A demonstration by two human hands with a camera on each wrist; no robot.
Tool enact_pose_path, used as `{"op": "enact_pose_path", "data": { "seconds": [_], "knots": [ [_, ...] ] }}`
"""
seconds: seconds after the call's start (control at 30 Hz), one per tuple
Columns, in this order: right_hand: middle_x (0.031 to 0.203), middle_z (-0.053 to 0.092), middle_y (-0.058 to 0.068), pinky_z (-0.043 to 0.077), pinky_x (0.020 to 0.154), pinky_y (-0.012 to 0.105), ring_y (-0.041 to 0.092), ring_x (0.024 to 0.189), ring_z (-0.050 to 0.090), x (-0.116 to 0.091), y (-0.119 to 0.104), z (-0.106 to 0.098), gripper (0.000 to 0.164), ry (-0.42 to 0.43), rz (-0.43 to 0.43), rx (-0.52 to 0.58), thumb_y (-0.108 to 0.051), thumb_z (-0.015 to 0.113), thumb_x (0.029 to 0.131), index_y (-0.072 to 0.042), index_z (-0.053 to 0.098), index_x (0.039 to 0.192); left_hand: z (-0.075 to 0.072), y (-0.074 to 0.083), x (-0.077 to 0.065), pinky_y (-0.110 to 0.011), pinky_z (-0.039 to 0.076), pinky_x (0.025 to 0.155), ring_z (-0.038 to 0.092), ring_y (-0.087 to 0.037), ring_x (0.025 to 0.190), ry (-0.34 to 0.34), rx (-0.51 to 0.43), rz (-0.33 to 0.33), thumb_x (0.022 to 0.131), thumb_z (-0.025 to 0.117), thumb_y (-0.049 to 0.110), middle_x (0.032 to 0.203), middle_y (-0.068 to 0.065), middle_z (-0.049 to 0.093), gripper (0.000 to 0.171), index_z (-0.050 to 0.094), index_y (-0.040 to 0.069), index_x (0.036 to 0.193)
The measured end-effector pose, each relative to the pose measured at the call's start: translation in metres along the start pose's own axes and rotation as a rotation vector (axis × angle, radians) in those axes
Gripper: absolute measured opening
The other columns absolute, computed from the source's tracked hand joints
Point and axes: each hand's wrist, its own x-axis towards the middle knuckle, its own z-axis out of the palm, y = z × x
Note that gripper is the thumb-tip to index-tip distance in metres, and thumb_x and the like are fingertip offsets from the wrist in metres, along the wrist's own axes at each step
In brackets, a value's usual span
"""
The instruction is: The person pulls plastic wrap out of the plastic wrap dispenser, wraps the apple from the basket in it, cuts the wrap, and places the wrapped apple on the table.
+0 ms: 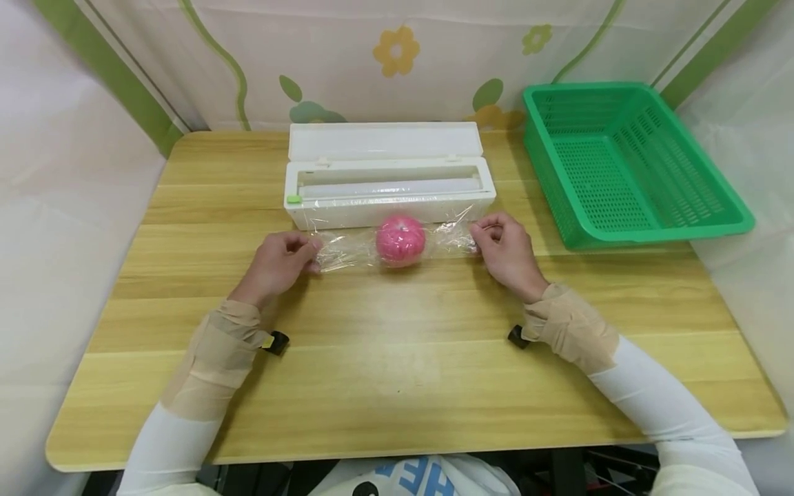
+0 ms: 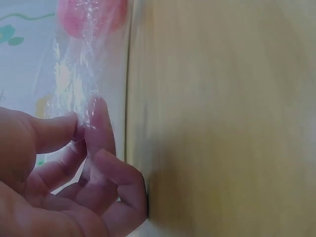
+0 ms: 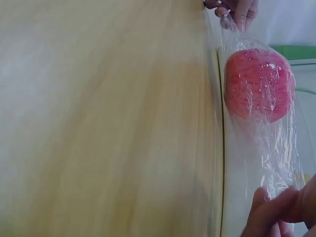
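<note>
A pink-red apple (image 1: 400, 242) lies rolled in clear plastic wrap (image 1: 347, 249) just in front of a white wrap dispenser (image 1: 391, 212). My left hand (image 1: 279, 265) pinches the left end of the wrap between thumb and fingers. On the other side, my right hand (image 1: 507, 253) pinches the right end, so the film stretches out on both sides of the fruit. The right wrist view shows the apple (image 3: 259, 85) through wrinkled, shiny film. Part of the film also overlaps the dispenser's front.
The dispenser's lid (image 1: 384, 141) stands raised at the back, with a roll (image 1: 391, 187) inside and a green slider (image 1: 294, 199) at its left end. A green plastic basket (image 1: 645, 238) sits at the back right of the wooden table (image 1: 397, 386). A flowered curtain hangs behind.
</note>
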Motion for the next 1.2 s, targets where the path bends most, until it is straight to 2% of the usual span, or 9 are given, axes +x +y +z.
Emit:
{"op": "enact_pose_path", "data": {
  "seconds": [0.1,0.27,0.47,0.53,0.6,0.77,1.0,1.07,1.2],
  "knots": [
    [0.081,0.063,0.009,0.041,0.053,0.029,0.026,0.069,0.056,0.0004,-0.0004,0.0024,0.029,0.033,-0.016,0.018,-0.031,0.059,0.095,-0.010,0.049,0.114,0.0005,0.0002,0.0009,-0.033,0.048,0.073,0.059,-0.025,0.084,0.011,-0.069,-0.005,0.097,0.054,0.038,0.097,-0.013,0.059,0.033,0.059,0.006,0.104],
    [0.083,0.064,0.013,0.035,0.050,0.026,0.026,0.068,0.053,-0.0002,-0.0013,0.0067,0.033,0.077,0.004,0.132,-0.027,0.062,0.093,-0.008,0.046,0.116,0.0011,0.0031,0.0012,-0.035,0.050,0.070,0.055,-0.024,0.077,0.034,-0.194,-0.022,0.095,0.057,0.034,0.096,-0.014,0.054,0.034,0.057,0.000,0.102],
    [0.091,0.065,0.013,0.037,0.053,0.024,0.032,0.085,0.060,-0.0016,-0.0030,0.0095,0.033,0.085,0.065,0.249,-0.026,0.063,0.093,-0.007,0.048,0.115,0.0017,0.0083,-0.0036,-0.031,0.046,0.066,0.050,-0.022,0.077,0.075,-0.165,-0.023,0.095,0.057,0.036,0.097,-0.010,0.052,0.034,0.059,0.003,0.101],
    [0.093,0.066,0.011,0.034,0.050,0.024,0.030,0.082,0.059,-0.0022,-0.0025,0.0077,0.032,0.086,0.094,0.247,-0.028,0.063,0.093,-0.008,0.049,0.115,0.0024,0.0088,-0.0056,-0.030,0.044,0.064,0.048,-0.022,0.077,0.080,-0.137,-0.003,0.096,0.056,0.037,0.094,-0.010,0.052,0.034,0.060,0.003,0.100],
    [0.094,0.066,0.008,0.031,0.047,0.024,0.024,0.071,0.055,-0.0024,-0.0008,0.0049,0.032,0.085,0.117,0.227,-0.030,0.063,0.092,-0.010,0.050,0.114,0.0036,0.0084,-0.0067,-0.029,0.043,0.062,0.048,-0.022,0.075,0.092,-0.119,0.013,0.096,0.056,0.037,0.088,-0.012,0.052,0.033,0.061,0.004,0.099],
    [0.087,0.065,0.010,0.026,0.039,0.026,0.010,0.048,0.033,-0.0010,0.0045,0.0007,0.037,0.047,0.136,0.159,-0.038,0.062,0.092,-0.014,0.046,0.116,0.0069,0.0067,-0.0072,-0.036,0.048,0.062,0.051,-0.023,0.070,0.100,-0.102,0.051,0.097,0.054,0.034,0.085,-0.014,0.052,0.030,0.058,0.005,0.098],
    [0.075,0.058,0.016,0.034,0.041,0.031,0.017,0.051,0.044,0.0015,0.0048,0.0055,0.041,0.034,0.015,0.091,-0.034,0.058,0.095,-0.011,0.036,0.120,0.0074,0.0032,-0.0040,-0.037,0.049,0.063,0.053,-0.022,0.069,0.083,-0.130,0.068,0.097,0.054,0.035,0.088,-0.015,0.053,0.031,0.055,0.004,0.101],
    [0.076,0.058,0.015,0.035,0.042,0.030,0.018,0.051,0.044,0.0019,0.0037,0.0055,0.040,0.032,0.026,0.080,-0.035,0.055,0.096,-0.012,0.034,0.122,0.0074,0.0024,-0.0033,-0.036,0.048,0.063,0.053,-0.023,0.070,0.072,-0.154,0.053,0.094,0.057,0.042,0.088,-0.015,0.053,0.038,0.054,0.005,0.103],
    [0.081,0.058,0.014,0.040,0.048,0.031,0.020,0.056,0.048,0.0017,-0.0011,0.0032,0.037,-0.004,0.120,0.131,-0.028,0.049,0.099,-0.015,0.028,0.127,0.0079,0.0029,-0.0032,-0.035,0.046,0.062,0.053,-0.023,0.072,0.058,-0.183,0.032,0.085,0.061,0.057,0.087,-0.013,0.054,0.054,0.056,0.007,0.103]
  ]
}}
